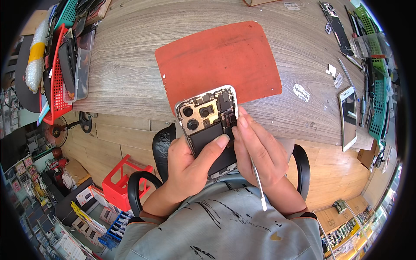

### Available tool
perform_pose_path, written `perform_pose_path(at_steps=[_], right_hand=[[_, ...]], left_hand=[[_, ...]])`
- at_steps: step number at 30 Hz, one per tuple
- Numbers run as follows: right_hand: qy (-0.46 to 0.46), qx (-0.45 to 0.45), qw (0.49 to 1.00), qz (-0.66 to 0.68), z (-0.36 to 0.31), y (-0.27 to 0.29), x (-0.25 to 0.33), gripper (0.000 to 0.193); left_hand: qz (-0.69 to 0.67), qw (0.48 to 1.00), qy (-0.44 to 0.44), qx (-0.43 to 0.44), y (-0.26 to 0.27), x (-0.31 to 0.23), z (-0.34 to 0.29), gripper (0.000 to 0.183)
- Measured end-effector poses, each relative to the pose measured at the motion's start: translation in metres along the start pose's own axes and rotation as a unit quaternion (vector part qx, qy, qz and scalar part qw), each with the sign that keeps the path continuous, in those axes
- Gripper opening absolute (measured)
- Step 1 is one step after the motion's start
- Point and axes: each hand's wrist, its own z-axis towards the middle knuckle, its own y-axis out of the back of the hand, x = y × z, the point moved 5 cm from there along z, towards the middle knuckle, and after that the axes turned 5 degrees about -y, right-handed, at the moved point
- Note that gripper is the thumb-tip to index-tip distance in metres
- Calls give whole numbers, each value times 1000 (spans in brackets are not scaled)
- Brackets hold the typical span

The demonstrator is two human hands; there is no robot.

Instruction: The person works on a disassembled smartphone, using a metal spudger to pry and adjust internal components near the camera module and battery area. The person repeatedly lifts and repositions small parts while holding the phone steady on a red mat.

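An opened smartphone (208,136) shows its black battery, circuit board and camera module with several round lenses. My left hand (188,167) is wrapped round its lower left side, the thumb lying across the battery. At the phone's right edge, my right hand (262,154) grips a thin metal pry tool (258,184). The tool's flat end points down toward my shirt, and its other end meets the phone's edge beside my fingertips. Behind the phone's top lies a red-brown mat (221,60), partly covered by it. My fingers hide part of the phone's lower right.
Red basket (56,82) and clear plastic box (84,73) stand at the table's left. A white phone (348,117), tweezers, screwdrivers and a green basket (379,108) line the right edge. Below left are a red stool (123,182) and a fan (55,132).
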Motion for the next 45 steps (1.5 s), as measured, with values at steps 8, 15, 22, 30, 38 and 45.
perform_pose_path(at_steps=[8,15,22,30,38,45], right_hand=[[3,-4,1000,3,1,-1,0,48],[6,2,1000,-6,2,-1,0,49],[38,-39,998,-9,8,-3,-1,40],[45,-49,998,-10,9,-4,-1,38],[46,-58,997,-10,9,-5,-1,38],[22,-29,999,-12,6,-4,2,44]], left_hand=[[-1,1000,-3,-2,0,1,0,21],[-4,1000,3,-3,0,1,-1,21],[-1,1000,12,-9,0,1,-1,22],[-9,1000,12,-11,0,2,-1,22],[-11,1000,9,-14,0,4,-1,22],[-3,1000,9,-13,1,3,0,22]])
